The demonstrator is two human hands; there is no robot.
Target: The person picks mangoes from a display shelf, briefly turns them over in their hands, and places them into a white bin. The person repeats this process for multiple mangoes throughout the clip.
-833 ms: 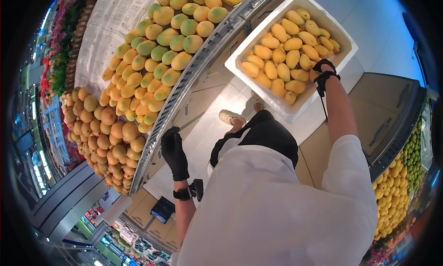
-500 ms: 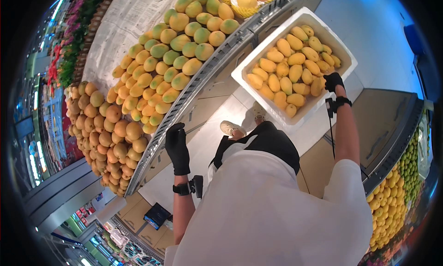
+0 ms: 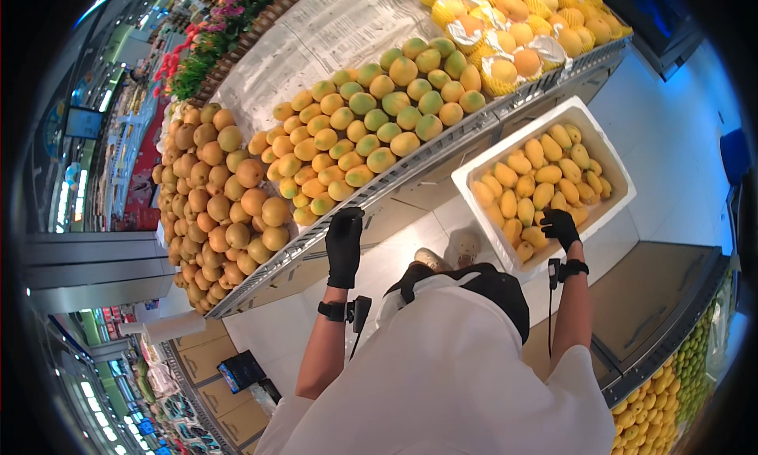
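My right hand point(image 3: 560, 227), in a black glove, reaches over the near side of a white foam box point(image 3: 489, 238). Its fingers are spread and point down at yellow mangoes point(image 3: 525, 187), touching or just above the nearest ones; nothing shows in its grip. My left hand point(image 3: 344, 246), gloved in black too, hovers by the display stand's edge with fingers curled together and no object visible in it. Beyond it, green-and-yellow mangoes point(image 3: 363, 104) lie in rows on the stand. Round brown fruit point(image 3: 213, 210) is piled to their left.
A slatted rail point(image 3: 379, 188) edges the display stand. Fruit in yellow foam nets point(image 3: 505, 44) fills its far right end. Behind me on the right, another stand holds yellow fruit point(image 3: 649, 408) and green fruit point(image 3: 695, 360). A dark device point(image 3: 242, 371) sits at lower left.
My right hand has moved left, from the box's right side to over the mangoes, and its fingers have spread. The view has shifted, showing more of the stand. My left hand stays raised and curled.
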